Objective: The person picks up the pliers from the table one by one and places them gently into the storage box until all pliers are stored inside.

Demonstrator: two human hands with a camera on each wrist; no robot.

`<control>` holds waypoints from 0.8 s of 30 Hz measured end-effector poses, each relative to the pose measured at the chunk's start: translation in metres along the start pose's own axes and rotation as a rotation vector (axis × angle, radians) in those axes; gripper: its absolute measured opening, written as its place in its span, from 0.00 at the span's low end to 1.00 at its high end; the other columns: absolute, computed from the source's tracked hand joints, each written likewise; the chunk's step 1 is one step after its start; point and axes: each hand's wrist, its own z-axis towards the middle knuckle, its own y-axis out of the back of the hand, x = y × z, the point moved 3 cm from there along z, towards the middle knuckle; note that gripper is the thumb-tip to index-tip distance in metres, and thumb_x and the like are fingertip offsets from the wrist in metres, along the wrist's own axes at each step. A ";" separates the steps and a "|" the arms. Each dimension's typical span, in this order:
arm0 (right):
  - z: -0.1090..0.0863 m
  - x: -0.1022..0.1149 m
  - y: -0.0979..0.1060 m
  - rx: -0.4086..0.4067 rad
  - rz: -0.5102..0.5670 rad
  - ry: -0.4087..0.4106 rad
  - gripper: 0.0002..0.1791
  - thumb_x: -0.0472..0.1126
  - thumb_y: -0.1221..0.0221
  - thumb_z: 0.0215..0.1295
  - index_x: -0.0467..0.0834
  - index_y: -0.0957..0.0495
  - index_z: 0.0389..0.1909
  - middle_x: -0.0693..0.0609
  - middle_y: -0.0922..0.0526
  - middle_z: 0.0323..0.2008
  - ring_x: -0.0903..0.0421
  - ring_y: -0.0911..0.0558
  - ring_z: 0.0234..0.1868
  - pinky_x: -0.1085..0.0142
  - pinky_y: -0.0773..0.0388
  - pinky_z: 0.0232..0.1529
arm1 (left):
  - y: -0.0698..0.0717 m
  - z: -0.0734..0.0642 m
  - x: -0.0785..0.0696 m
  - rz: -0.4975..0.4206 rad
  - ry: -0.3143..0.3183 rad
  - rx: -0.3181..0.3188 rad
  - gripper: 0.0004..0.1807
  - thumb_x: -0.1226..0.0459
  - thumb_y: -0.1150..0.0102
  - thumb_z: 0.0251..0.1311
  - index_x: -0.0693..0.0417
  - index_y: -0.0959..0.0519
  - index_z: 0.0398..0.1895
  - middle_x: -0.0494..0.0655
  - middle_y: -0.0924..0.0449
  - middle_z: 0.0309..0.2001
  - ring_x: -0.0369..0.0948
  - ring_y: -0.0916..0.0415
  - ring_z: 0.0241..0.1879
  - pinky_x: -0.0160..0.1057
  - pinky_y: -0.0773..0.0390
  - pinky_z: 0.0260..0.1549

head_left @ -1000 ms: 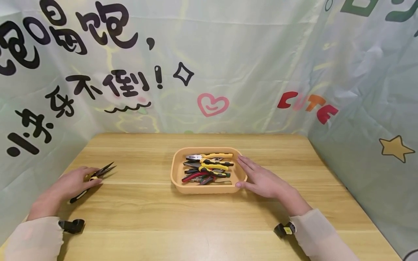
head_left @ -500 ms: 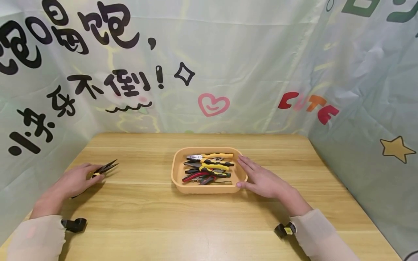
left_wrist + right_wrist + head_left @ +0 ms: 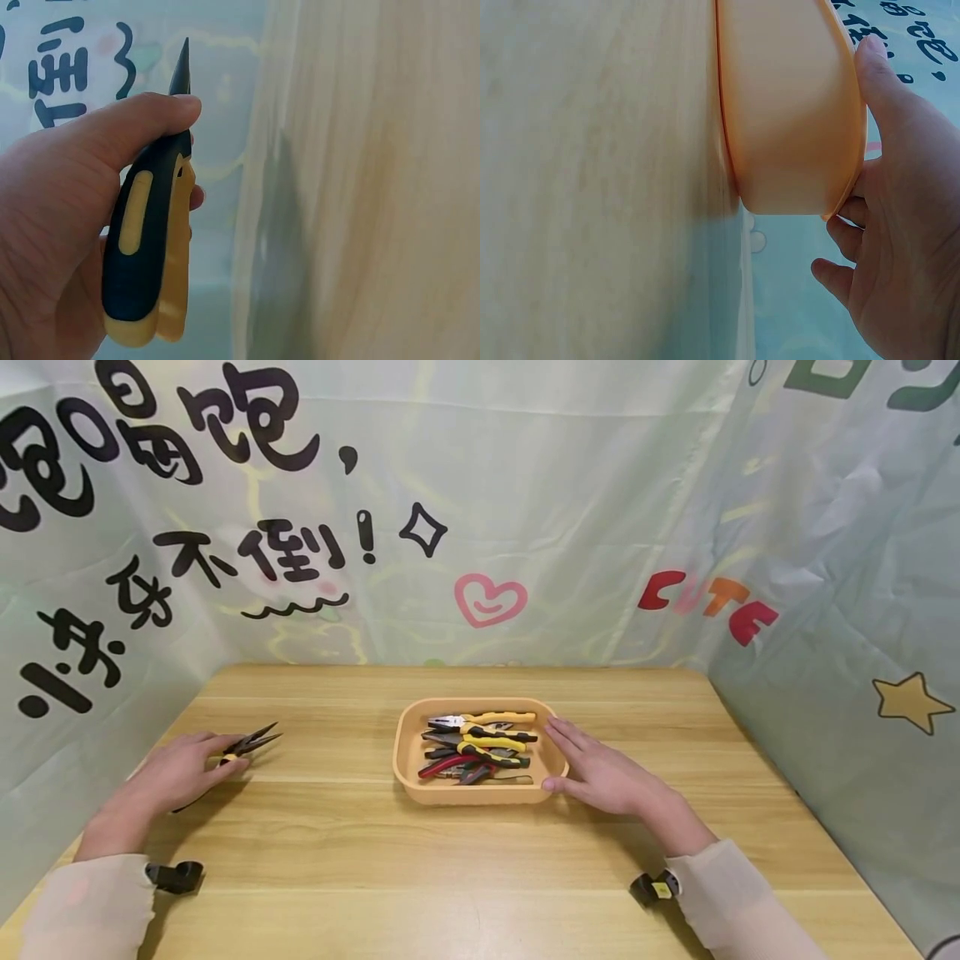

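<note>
Needle-nose pliers (image 3: 139, 232) with black and yellow handles are gripped by my left hand (image 3: 176, 770), the thumb lying along their side. Their pointed jaws are parted and face the back right in the head view. In the left wrist view they are raised above the table, their shadow falling apart from them. At the middle of the table sits an orange plastic basket (image 3: 472, 795) with several pliers (image 3: 483, 739) piled inside, handles yellow, black and red. My right hand (image 3: 611, 774) holds the basket's right end, thumb (image 3: 874, 56) on the rim and fingers round the corner.
The wooden table (image 3: 337, 868) ends at a printed cloth (image 3: 585, 527) that hangs behind it and on both sides. A black wrist camera (image 3: 176, 877) sits by the left sleeve, another wrist camera (image 3: 654, 888) by the right sleeve.
My left hand has lifted the pliers and moved slightly right and toward the back with them. My right hand and the basket have stayed in place.
</note>
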 end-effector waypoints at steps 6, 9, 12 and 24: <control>0.000 0.000 0.000 0.000 0.001 0.000 0.52 0.72 0.55 0.66 0.43 0.56 0.78 0.49 0.59 0.78 0.47 0.49 0.75 0.49 0.41 0.69 | 0.002 0.001 -0.007 -0.025 -0.022 -0.025 0.32 0.48 0.43 0.67 0.64 0.27 0.63 0.72 0.27 0.55 0.70 0.30 0.53 0.67 0.31 0.49; 0.001 0.000 0.000 0.000 -0.004 0.002 0.52 0.73 0.55 0.66 0.43 0.56 0.78 0.49 0.58 0.78 0.47 0.49 0.75 0.50 0.41 0.69 | 0.003 0.002 -0.010 -0.018 -0.033 -0.037 0.31 0.48 0.43 0.67 0.64 0.26 0.63 0.71 0.26 0.53 0.69 0.29 0.52 0.67 0.30 0.48; 0.001 0.000 0.000 -0.001 -0.007 0.002 0.52 0.73 0.55 0.66 0.43 0.56 0.78 0.48 0.58 0.78 0.47 0.49 0.75 0.50 0.41 0.69 | 0.005 0.002 -0.014 -0.015 -0.042 -0.054 0.31 0.49 0.42 0.66 0.63 0.25 0.62 0.69 0.25 0.52 0.68 0.28 0.51 0.66 0.29 0.47; 0.000 0.000 0.000 0.001 -0.007 0.002 0.51 0.72 0.55 0.67 0.43 0.56 0.78 0.48 0.59 0.78 0.47 0.50 0.75 0.49 0.41 0.69 | 0.008 0.005 -0.028 0.008 -0.095 -0.085 0.28 0.49 0.40 0.65 0.58 0.23 0.61 0.64 0.22 0.50 0.65 0.25 0.49 0.65 0.28 0.45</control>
